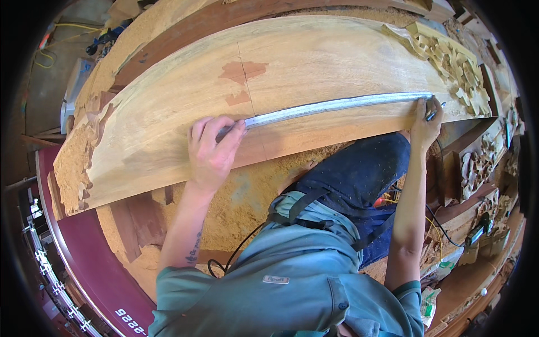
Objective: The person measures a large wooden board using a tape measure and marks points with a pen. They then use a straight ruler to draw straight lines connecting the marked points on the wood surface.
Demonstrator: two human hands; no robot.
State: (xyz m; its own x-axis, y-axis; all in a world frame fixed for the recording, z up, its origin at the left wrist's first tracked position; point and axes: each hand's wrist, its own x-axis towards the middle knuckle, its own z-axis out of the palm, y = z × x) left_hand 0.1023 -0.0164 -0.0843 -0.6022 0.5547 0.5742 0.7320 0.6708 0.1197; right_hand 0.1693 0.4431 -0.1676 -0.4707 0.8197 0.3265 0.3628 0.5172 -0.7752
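A long pale wooden board [314,62] with carved ends lies in front of me. Across it runs a silvery metal bar [337,105], straight-edge-like, though it looks bowed in this view. My left hand [212,147] pinches the bar's left end between thumb and fingers. At the other end, my right hand [425,122] grips the bar and also has a slim dark pen-like tool [431,115] in its fingers. A thin dark line crosses the board near my left hand, beside reddish-brown patches [241,73].
Carved scrollwork [452,67] rises at the board's right end. Sawdust [241,194] covers the ground near my legs. A maroon panel [95,253] stands at left. At right lie more carved pieces [477,168] and a black cable [441,222].
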